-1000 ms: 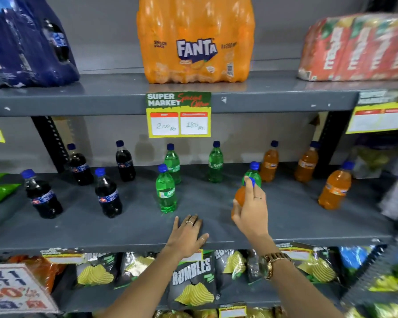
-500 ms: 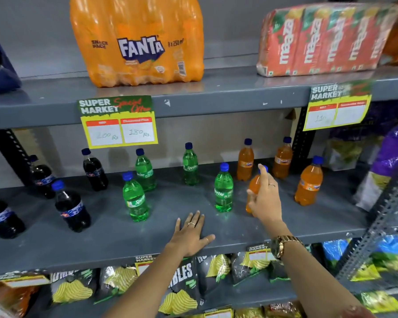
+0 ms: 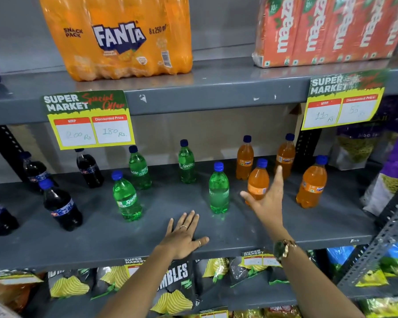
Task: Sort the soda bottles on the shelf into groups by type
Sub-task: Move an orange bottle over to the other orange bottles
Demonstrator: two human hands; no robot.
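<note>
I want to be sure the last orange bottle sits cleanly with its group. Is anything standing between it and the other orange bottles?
Nothing visible does. The front orange bottle stands just ahead of the two rear orange bottles, with bare shelf between it and the right orange bottle. The open right hand is in front of it.

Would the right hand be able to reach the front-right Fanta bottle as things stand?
Probably yes: the right hand is open and empty, and bare shelf separates it from that Fanta bottle, with nothing between.

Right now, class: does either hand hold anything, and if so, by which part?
Nothing is held. The left hand lies flat on the shelf; the right hand is open beside an orange bottle.
</note>
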